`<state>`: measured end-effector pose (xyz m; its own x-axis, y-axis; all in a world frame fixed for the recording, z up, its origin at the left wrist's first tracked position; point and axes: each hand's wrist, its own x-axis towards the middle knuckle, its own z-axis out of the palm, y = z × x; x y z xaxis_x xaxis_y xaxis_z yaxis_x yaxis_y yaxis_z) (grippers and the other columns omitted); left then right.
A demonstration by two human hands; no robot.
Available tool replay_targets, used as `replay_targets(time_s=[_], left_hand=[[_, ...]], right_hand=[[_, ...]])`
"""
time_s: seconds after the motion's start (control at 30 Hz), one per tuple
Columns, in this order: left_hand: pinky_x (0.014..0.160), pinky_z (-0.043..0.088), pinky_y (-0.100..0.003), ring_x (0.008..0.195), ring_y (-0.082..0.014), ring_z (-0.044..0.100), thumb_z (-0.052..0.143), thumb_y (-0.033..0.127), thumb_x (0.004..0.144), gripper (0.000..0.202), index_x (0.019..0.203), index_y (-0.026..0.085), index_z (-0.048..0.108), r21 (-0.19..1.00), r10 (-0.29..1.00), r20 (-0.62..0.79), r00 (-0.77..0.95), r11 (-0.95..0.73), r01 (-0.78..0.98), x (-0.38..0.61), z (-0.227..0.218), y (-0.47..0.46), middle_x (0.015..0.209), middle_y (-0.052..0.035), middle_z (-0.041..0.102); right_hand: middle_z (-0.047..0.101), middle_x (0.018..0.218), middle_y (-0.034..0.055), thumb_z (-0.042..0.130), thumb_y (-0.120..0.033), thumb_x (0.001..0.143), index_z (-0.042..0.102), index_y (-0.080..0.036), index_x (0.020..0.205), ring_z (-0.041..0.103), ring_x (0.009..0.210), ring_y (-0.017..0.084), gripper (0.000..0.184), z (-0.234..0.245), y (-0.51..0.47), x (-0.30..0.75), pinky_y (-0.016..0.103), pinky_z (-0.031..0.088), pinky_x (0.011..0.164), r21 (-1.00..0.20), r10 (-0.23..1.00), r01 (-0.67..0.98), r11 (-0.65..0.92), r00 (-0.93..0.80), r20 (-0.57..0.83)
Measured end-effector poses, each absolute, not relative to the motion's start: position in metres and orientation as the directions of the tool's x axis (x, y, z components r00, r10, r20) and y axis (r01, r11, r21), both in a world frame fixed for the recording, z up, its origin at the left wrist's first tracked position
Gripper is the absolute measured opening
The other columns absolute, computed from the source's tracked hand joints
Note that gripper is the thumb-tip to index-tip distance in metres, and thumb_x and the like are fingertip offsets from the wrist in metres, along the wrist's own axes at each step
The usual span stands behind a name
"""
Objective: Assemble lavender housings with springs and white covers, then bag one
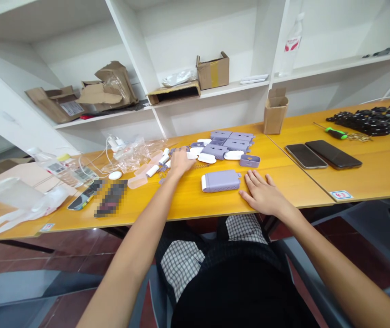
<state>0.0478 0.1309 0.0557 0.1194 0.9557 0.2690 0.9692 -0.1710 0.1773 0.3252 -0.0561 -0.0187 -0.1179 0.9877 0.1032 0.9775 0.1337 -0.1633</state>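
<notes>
My left hand (180, 162) reaches far forward to a scatter of small white and purple parts (162, 164) on the yellow table (195, 200); its fingers curl down over them and what they hold is hidden. My right hand (262, 193) lies flat on the table, fingers stretched out, holding nothing. Just left of it sits an assembled purple case with a white end (220, 181). Beyond lies a pile of purple shells and white oval covers (227, 145), with a single purple frame (250, 160) at its near edge.
Two dark phones (321, 155) lie to the right, with a green-handled screwdriver (334, 132) and black parts (375, 119) behind. A small cardboard box (275, 110) stands at the back. Left: plastic bags (136, 152), a phone (84, 196), white cable, white bag (17, 200). Shelves hold cardboard boxes.
</notes>
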Motion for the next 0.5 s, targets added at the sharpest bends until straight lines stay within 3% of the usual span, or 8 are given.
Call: replay_targets(time_s=[0.17,0.27,0.5], left_hand=[[0.11,0.052,-0.041,0.124,-0.0312,0.065,0.078,0.034,0.078,0.066,0.138,0.018,0.056,0.313,0.875,0.376,0.305,-0.429,0.847,0.016,0.066,0.092,0.134,-0.0141,0.068],[0.107,0.053,-0.041,0.121,-0.0301,0.067,0.078,0.029,0.072,0.074,0.141,0.022,0.053,0.402,0.828,0.323,0.457,-0.558,0.726,-0.005,0.063,0.056,0.134,-0.0107,0.067],[0.108,0.052,-0.048,0.119,-0.0306,0.067,0.073,0.024,0.067,0.061,0.127,0.024,0.059,0.591,0.839,0.136,0.527,-0.496,0.636,-0.026,0.043,0.016,0.131,-0.0075,0.068]], right_hand=[[0.033,0.174,0.0192,0.024,-0.058,0.104,0.038,-0.008,0.166,0.024,0.164,0.037,0.08,-0.018,-0.056,0.325,0.066,0.019,0.131,-0.164,0.988,0.978,0.13,-0.113,0.106],[0.03,0.175,0.02,0.023,-0.058,0.104,0.037,-0.004,0.165,0.023,0.164,0.037,0.082,-0.017,-0.056,0.324,0.065,0.018,0.131,-0.156,0.99,0.98,0.126,-0.114,0.084],[0.027,0.175,0.0208,0.022,-0.058,0.104,0.037,-0.001,0.164,0.021,0.165,0.037,0.084,-0.014,-0.057,0.324,0.064,0.017,0.131,-0.141,0.993,0.983,0.115,-0.108,0.055]])
